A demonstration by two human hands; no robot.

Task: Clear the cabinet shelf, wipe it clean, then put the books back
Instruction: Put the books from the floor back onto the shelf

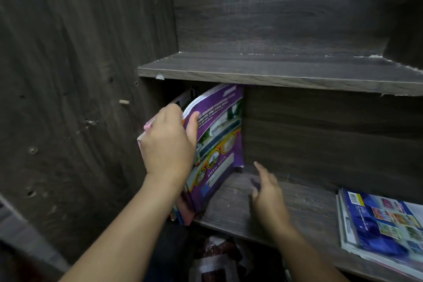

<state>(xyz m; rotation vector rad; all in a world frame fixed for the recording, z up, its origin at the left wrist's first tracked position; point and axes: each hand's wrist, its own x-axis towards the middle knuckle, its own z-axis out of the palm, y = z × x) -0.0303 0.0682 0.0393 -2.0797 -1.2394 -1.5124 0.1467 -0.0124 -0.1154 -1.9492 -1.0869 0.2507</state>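
The cabinet's side wall [80, 98] fills the left of the view, dark wood grain dotted with small holes, with a pale wooden peg [124, 101] sticking out of it near the shelf's left end.

Just right of that wall, the left hand [168, 142] grips a bundle of upright books [219, 135] at the left end of the shelf [309, 210]. Its fingers curl over the bundle's top edge and its thumb presses flat on the purple cover of the outermost book. The bundle leans with its top tipped toward the left wall. Its lower edge rests on the shelf near the front left corner, and its upper corner reaches close under the upper shelf board [263, 68]. Pink and white edges of other books show behind the hand.

To the right of the bundle, the right hand [269, 194] is over the bare middle of the shelf, fingers straight and slightly spread, pointing toward the back panel. It holds nothing. Whether it touches the board cannot be told.

At the right end of the shelf, a flat stack [380, 220] of books lies near the front edge, a blue cover with small coloured pictures and a barcode on top. It is well apart from both hands.

Below the shelf's front edge, some dim, blurred items [215, 256] lie in shadow.
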